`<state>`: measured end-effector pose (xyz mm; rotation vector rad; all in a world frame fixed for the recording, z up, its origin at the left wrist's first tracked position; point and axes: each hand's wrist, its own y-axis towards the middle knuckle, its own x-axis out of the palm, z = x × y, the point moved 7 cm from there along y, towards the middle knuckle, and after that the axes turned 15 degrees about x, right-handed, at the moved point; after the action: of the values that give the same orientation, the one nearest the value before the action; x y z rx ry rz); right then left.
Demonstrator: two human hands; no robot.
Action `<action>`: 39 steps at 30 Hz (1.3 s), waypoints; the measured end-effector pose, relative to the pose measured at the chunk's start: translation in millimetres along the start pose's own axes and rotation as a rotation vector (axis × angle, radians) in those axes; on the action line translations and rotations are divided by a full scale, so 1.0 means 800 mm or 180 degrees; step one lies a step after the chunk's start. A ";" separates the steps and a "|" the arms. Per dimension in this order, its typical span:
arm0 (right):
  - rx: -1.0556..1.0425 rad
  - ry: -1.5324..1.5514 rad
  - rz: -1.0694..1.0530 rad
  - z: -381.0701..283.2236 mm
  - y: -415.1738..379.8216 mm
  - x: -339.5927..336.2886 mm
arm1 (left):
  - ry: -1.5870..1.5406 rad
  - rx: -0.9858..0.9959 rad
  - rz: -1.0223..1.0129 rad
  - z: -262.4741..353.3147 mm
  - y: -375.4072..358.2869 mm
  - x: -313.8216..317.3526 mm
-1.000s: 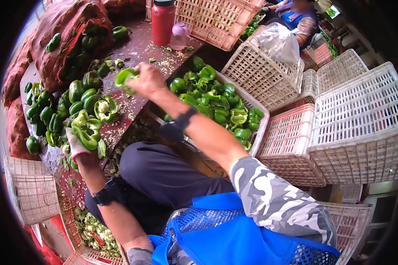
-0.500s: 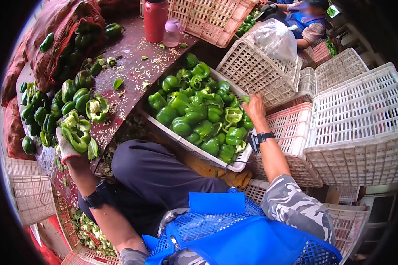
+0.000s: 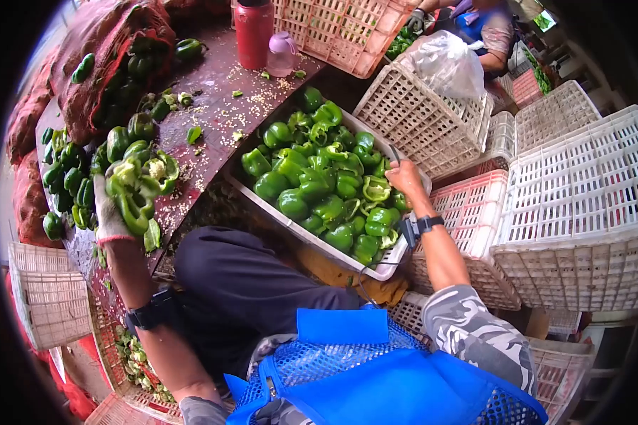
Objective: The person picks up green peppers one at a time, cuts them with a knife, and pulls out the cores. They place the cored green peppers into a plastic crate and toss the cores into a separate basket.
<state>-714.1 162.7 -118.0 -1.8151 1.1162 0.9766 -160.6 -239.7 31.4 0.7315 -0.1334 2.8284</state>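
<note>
My left hand (image 3: 112, 216), in a pale work glove, grips a cut-open green bell pepper (image 3: 133, 202) over the table's near edge. Its pale inside faces up, slightly blurred. Another opened pepper with a seedy core (image 3: 164, 172) sits just behind it, beside whole green peppers (image 3: 74, 173). My bare right hand (image 3: 407, 180) is closed around a small knife (image 3: 395, 154), its thin blade pointing up and away; the handle is hidden in my fingers. That hand is over the right rim of a white crate (image 3: 305, 234) filled with cut green peppers (image 3: 319, 180).
Red mesh sacks (image 3: 85, 64) of peppers lie on the seed-strewn table (image 3: 220, 99), with a red bottle (image 3: 254, 35) and a purple-lidded cup (image 3: 281, 57). Stacked crates (image 3: 574, 177) stand at right. A plastic bag (image 3: 446, 64) tops another crate, near another person (image 3: 489, 35).
My left hand has lifted slightly with the cut pepper. At my right fingertips a green piece has gone from view, and the knife blade now shows. The whole view has shifted a little.
</note>
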 end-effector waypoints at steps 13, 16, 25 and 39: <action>-0.0866 0.3480 -0.3716 -0.315 -0.317 0.010 | 0.3191 0.2268 -0.2457 -0.032 -0.143 0.270; -0.0936 0.3439 -0.3658 -0.304 -0.325 0.008 | 0.2686 0.2090 -0.2452 -0.053 -0.154 0.268; -0.0510 0.2744 -0.1413 -0.162 -0.198 -0.049 | 0.3108 0.2538 -0.2376 -0.028 -0.172 0.278; -0.1046 -0.0446 0.0824 -0.035 -0.099 -0.077 | 0.1812 0.0922 0.0011 0.047 -0.045 0.055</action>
<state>-655.1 182.4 -34.4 -1.8481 1.1752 1.4905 -172.0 -202.0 86.7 -0.0527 0.3703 2.9607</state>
